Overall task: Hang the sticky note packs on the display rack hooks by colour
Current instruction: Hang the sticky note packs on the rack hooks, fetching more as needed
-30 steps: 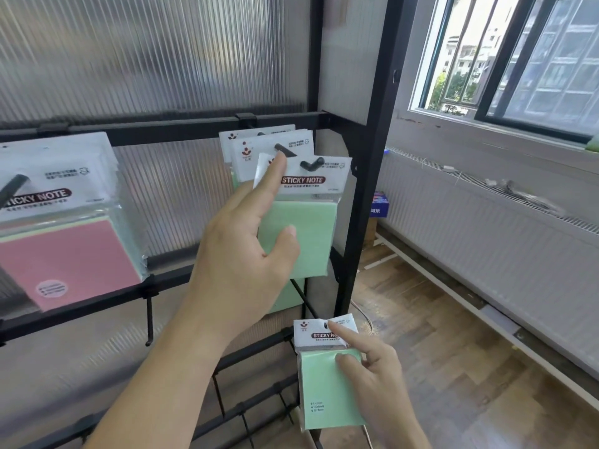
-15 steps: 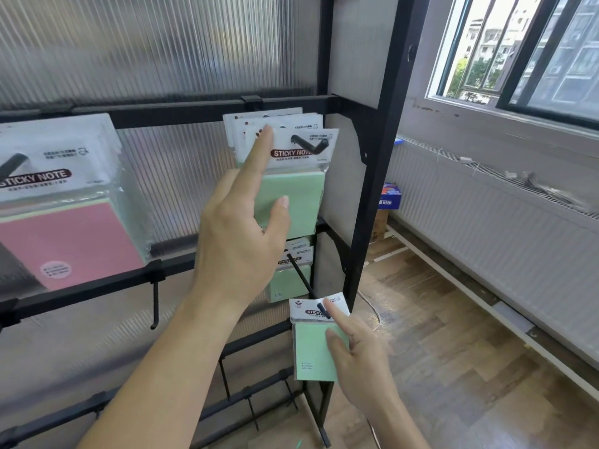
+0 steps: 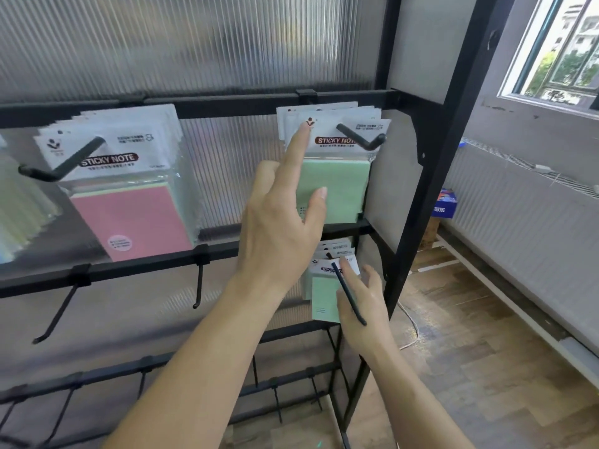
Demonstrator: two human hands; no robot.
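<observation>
Left hand (image 3: 278, 222) was raised just left of the rack's black upright post (image 3: 444, 176), spread open and holding nothing. Its straight index fingertip touched the white header card of the front upper green pack (image 3: 337, 189), which hung with others on the upper hook (image 3: 359, 139) beside the post.

Right hand (image 3: 363, 306) sat lower, near the foot of the same post, with its fingers fairly straight and laid against a small green pack (image 3: 324, 296). Its index tip rested on that pack's header, and no curl round the pack showed. The lower hook (image 3: 348, 293) crossed in front of this hand, so the pack seemed already threaded on it, with more headers behind.

Pink packs (image 3: 133, 215) hung well left of the post on their own hook (image 3: 61, 166), and a bare hook (image 3: 55, 315) hung below them.

These packs looked light, each a thin pad in a glossy clear sleeve. The film would probably slip under a fingertip, and the header card would bend or tear at its punched hole if dragged. The pad itself was the stiff part. The safest hold seemed to be a pinch across the pad's sides or just under the header, keeping the hole square to the hook's tip and sliding gently back.
</observation>
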